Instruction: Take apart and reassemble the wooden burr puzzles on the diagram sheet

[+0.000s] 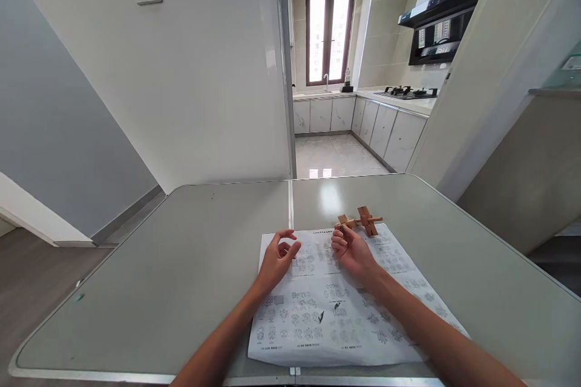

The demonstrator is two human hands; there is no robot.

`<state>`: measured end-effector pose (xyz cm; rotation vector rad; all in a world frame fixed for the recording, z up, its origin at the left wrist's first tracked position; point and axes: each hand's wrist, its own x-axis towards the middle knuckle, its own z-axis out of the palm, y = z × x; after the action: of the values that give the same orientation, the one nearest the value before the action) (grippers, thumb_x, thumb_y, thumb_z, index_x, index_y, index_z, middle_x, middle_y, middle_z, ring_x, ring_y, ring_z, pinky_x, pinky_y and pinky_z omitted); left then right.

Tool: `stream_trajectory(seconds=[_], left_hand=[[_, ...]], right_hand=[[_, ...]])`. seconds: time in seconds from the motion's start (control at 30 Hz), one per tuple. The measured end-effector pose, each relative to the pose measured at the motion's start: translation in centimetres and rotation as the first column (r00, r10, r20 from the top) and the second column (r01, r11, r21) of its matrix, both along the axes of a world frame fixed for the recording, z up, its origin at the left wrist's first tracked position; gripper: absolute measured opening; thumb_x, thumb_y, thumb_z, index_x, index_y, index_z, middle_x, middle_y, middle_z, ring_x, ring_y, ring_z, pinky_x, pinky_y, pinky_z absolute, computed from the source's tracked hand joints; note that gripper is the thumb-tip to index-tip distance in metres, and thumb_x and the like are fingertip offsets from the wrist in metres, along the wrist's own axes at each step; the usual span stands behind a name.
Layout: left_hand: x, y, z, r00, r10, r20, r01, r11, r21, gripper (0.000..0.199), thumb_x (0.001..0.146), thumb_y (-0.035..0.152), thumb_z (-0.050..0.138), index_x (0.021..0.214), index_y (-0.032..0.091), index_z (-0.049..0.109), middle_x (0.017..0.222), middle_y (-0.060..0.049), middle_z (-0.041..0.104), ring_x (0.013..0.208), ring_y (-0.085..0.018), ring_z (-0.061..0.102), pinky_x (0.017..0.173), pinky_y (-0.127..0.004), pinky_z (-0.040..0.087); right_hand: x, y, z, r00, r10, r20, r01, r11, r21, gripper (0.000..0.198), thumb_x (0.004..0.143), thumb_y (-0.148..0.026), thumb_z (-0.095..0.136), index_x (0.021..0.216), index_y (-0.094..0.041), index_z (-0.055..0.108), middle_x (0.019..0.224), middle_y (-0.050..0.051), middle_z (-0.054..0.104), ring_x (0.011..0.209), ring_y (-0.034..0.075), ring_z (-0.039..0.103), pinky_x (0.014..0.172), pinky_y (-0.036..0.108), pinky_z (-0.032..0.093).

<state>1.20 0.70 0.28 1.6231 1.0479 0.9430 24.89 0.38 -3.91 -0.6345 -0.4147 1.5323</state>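
My right hand (pixel 349 251) is over the upper part of a printed paper sheet (pixel 313 338), fingers curled in a pinch. A small light wooden piece (pixel 344 219) shows at its fingertips, partly hidden by them. Just beyond, a cross-shaped assembly of brown wooden pieces (pixel 367 221) rests near the sheet's top edge; whether it joins the pinched piece I cannot tell. My left hand (pixel 280 257) hovers at or rests on the sheet's left side, with thumb and fingers bent, apart and holding nothing. Small line diagrams of puzzle shapes cover the sheet.
The sheet lies on a grey folding table (pixel 204 278) with a metal rim and a centre seam. Past its far edge stand a white wall (pixel 218 72) and a doorway to a kitchen with cabinets (pixel 374 127). A tiny green object (pixel 79 297) is near the left edge.
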Motion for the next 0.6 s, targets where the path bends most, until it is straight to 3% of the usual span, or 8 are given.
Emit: stream_trajectory(seconds=[0.23, 0.4, 0.53, 0.6], left_hand=[[0.1, 0.0, 0.3, 1.000, 0.006, 0.003, -0.005, 1.000, -0.005, 0.045, 0.093, 0.057, 0.063, 0.122, 0.022, 0.058, 0.114, -0.006, 0.063, 0.071, -0.011, 0.056, 0.067, -0.025, 0.049], [0.1, 0.1, 0.0, 1.000, 0.005, 0.013, -0.005, 1.000, 0.005, 0.045, 0.093, 0.056, 0.063, 0.122, 0.022, 0.059, 0.111, -0.006, 0.064, 0.070, -0.011, 0.056, 0.066, -0.025, 0.050], [0.1, 0.1, -0.1, 1.000, 0.010, 0.012, -0.011, 1.000, 0.010, 0.044, 0.093, 0.056, 0.063, 0.121, 0.022, 0.059, 0.112, -0.005, 0.065, 0.069, -0.010, 0.056, 0.064, -0.024, 0.050], [0.0, 0.1, -0.1, 1.000, 0.008, 0.002, -0.008, 1.000, 0.008, 0.044, 0.093, 0.056, 0.063, 0.121, 0.023, 0.060, 0.111, -0.005, 0.065, 0.069, -0.011, 0.057, 0.065, -0.025, 0.051]], right_hand=[[0.1, 0.2, 0.1, 0.996, 0.000, 0.085, -0.002, 1.000, 0.022, 0.025, 0.096, -0.043, 0.062, 0.083, -0.023, 0.054, 0.065, -0.006, 0.035, 0.046, 0.010, 0.034, 0.040, 0.022, 0.039], [-0.5, -0.3, 0.9, 0.994, 0.074, 0.084, -0.072, 0.997, -0.017, 0.022, 0.090, -0.040, 0.070, 0.086, -0.022, 0.058, 0.066, -0.006, 0.039, 0.048, 0.009, 0.034, 0.041, 0.021, 0.036], [-1.0, -1.2, 2.2, 0.957, 0.119, 0.264, -0.124, 0.992, 0.002, 0.030, 0.087, -0.048, 0.074, 0.087, -0.021, 0.059, 0.069, -0.004, 0.045, 0.051, 0.009, 0.038, 0.044, 0.022, 0.036], [-0.7, -1.5, 3.1, 0.899, 0.031, 0.436, -0.070, 0.995, 0.074, 0.036, 0.089, -0.056, 0.070, 0.088, -0.021, 0.060, 0.070, -0.003, 0.049, 0.052, 0.011, 0.040, 0.046, 0.025, 0.035]])
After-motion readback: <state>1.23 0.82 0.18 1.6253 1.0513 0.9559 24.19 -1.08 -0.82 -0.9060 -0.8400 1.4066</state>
